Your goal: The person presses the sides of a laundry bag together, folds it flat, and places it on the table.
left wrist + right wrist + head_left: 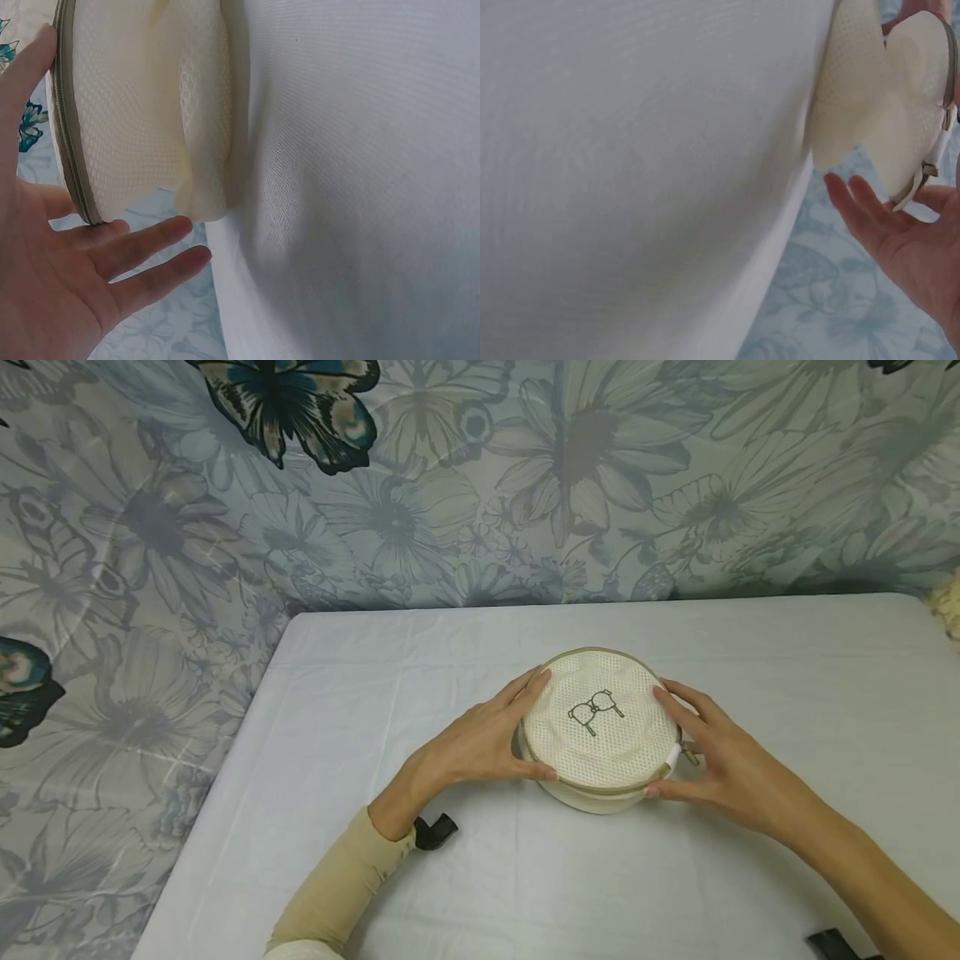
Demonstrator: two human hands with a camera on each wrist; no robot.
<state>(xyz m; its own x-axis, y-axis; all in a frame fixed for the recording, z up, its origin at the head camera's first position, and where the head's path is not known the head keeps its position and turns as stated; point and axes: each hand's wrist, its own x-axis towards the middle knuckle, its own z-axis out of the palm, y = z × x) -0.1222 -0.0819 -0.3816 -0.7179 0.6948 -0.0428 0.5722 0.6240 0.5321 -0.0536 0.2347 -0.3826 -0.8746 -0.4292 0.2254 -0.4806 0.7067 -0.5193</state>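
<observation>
Where the mesh bag (603, 739) sits, fingers (681, 713) flank it; they grip its rim (592, 650).

The bag (607, 752) is on the table (637, 893), between my left hand (491, 739) and right hand (723, 756), the wall (525, 485) behind.

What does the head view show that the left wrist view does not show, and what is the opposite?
Only the head view shows the glasses motif atop the mesh bag and the right hand. Only the left wrist view shows the zipper teeth clearly, and the fold in the mesh side. Both share the left hand, the bag and the white cloth.
</observation>
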